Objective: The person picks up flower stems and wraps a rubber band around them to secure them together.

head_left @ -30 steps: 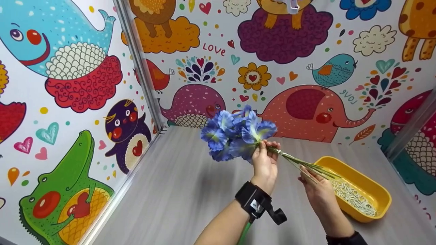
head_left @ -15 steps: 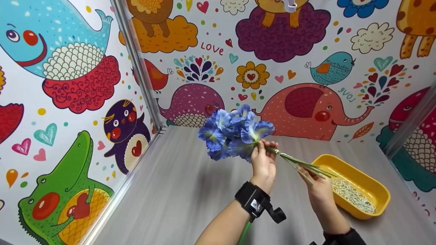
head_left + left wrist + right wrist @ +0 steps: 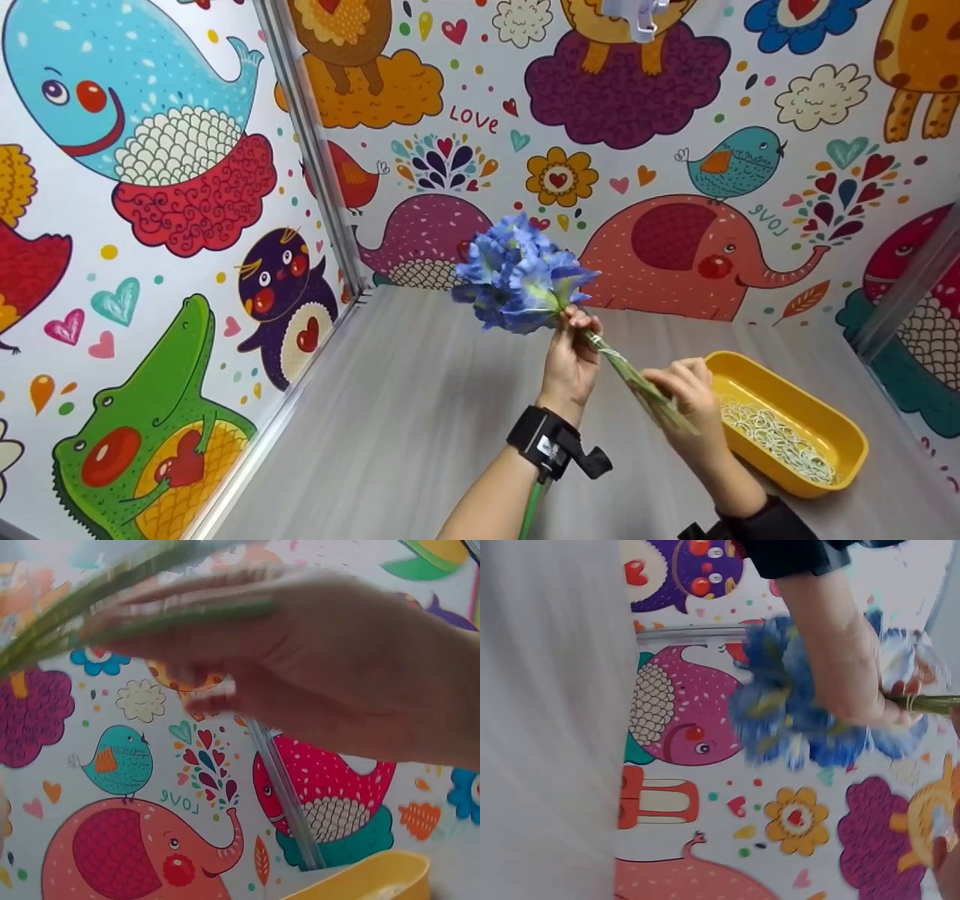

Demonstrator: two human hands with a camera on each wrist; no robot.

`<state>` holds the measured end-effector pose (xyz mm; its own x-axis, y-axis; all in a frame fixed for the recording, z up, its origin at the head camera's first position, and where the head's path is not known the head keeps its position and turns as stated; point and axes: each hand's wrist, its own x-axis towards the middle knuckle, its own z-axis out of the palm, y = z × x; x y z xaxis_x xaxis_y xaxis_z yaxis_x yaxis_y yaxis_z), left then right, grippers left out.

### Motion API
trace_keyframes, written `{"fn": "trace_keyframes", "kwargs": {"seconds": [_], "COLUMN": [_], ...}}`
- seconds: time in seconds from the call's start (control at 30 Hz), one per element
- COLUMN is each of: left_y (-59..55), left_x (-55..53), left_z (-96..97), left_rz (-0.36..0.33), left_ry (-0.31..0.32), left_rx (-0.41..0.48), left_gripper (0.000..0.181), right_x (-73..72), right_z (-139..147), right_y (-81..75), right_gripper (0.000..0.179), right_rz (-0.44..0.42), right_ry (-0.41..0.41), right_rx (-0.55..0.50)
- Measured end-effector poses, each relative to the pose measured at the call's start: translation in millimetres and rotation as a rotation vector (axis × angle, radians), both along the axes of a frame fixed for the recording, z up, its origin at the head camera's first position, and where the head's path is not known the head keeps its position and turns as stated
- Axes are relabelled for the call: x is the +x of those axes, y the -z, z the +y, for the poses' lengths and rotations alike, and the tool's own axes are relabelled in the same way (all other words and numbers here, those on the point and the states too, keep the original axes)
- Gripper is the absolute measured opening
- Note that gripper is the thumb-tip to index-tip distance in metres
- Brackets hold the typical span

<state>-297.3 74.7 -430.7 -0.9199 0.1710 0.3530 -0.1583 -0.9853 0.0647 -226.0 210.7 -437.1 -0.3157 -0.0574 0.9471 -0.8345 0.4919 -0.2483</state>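
A bunch of blue artificial flowers with yellowish-green centres is held up over the floor in the head view. My left hand grips its stems right below the blooms, fingers wrapped round them. Just past that hand, a pale tie circles the stems. Lower down, the loose green stems fan out, blurred, toward my right hand. That hand's fingers meet the stems, but blur means I cannot tell whether they grip them. In the left wrist view, green stems cross the right hand's blurred fingers.
A yellow tray holding many pale rubber bands stands right of my right hand. Cartoon-printed walls rise behind and on the left, with metal posts at the corners. The grey floor spreads below the hands.
The bouquet has tilted, its stem ends swinging down and left. My right hand has turned over at the stems, its knuckles now higher. The left hand keeps its hold.
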Motion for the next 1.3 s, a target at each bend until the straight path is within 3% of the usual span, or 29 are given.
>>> {"fn": "trace_keyframes", "kwargs": {"seconds": [0.1, 0.17, 0.27, 0.37, 0.8, 0.9, 1.03, 1.17, 1.3], "left_y": [4.3, 6.9, 8.6, 9.4, 4.5, 3.7, 1.9, 1.6, 0.1], "left_x": [-2.5, -4.0, -5.4, -7.3, -7.9, -6.9, -6.3, -5.0, -1.5], "left_z": [-5.1, -7.7, -10.6, -12.9, -8.3, -8.4, -8.7, -8.6, -7.1], "left_rz": [0.077, 0.123, 0.179, 0.214, 0.212, 0.212, 0.206, 0.148, 0.037], "left_ry": [0.116, 0.182, 0.252, 0.277, 0.204, 0.174, 0.119, 0.046, -0.017], "left_rx": [0.124, 0.198, 0.262, 0.260, 0.043, -0.004, -0.068, -0.195, -0.370], "left_gripper": [0.009, 0.008, 0.009, 0.010, 0.011, 0.012, 0.014, 0.014, 0.017], "right_x": [-0.8, 0.9, 3.4, 3.2, 2.7, 3.5, 2.7, 1.3, 3.5], "right_z": [-10, -17, -23, -22, 6, 13, 23, 37, 51], "right_y": [-2.4, -5.1, -8.6, -8.6, -3.2, -5.0, -8.0, -14.2, -23.8], "right_gripper": [0.039, 0.037, 0.035, 0.034, 0.034, 0.033, 0.032, 0.033, 0.035], "right_rz": [0.167, 0.231, 0.286, 0.293, 0.009, -0.025, -0.010, 0.019, -0.013], "right_ry": [0.044, 0.073, 0.093, 0.088, -0.019, -0.034, -0.040, -0.019, 0.022], "right_rx": [0.035, 0.045, 0.056, 0.067, 0.073, 0.101, 0.180, 0.285, 0.400]}}
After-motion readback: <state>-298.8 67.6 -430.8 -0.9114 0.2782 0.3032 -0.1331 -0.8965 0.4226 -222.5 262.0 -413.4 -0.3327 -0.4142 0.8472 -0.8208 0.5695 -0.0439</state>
